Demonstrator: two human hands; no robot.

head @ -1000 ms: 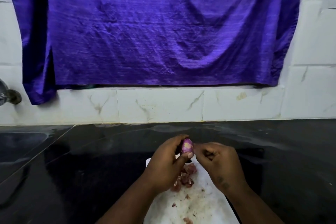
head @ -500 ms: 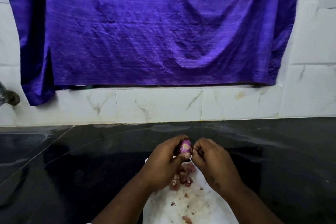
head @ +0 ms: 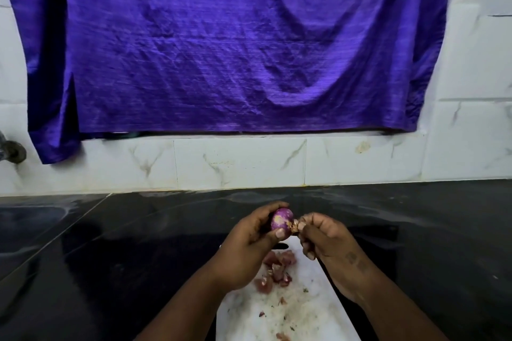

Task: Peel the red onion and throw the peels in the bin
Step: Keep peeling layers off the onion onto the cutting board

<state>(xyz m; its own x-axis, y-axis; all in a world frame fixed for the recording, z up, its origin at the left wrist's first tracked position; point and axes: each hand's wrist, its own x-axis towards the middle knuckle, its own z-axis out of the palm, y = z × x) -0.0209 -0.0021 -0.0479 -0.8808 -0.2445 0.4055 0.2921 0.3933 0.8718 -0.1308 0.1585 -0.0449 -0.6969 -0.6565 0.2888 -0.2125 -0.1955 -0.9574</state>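
The left hand [head: 243, 252] curls round the onion [head: 281, 219], held above the counter [head: 110, 257], and the right hand [head: 329, 241] beside it pinches a loose flap of peel [head: 296, 227] at the onion's right end. The onion looks small, light and firm, probably slippery where bared; its papery skin should tear easily and is best taken at a lifted edge. No bin shows; scraps [head: 277, 268] lie on the white board [head: 291, 318] below.

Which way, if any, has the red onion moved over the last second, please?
No. The red onion, gripped in the left hand, stays just left of the wall-tile seam, as before.
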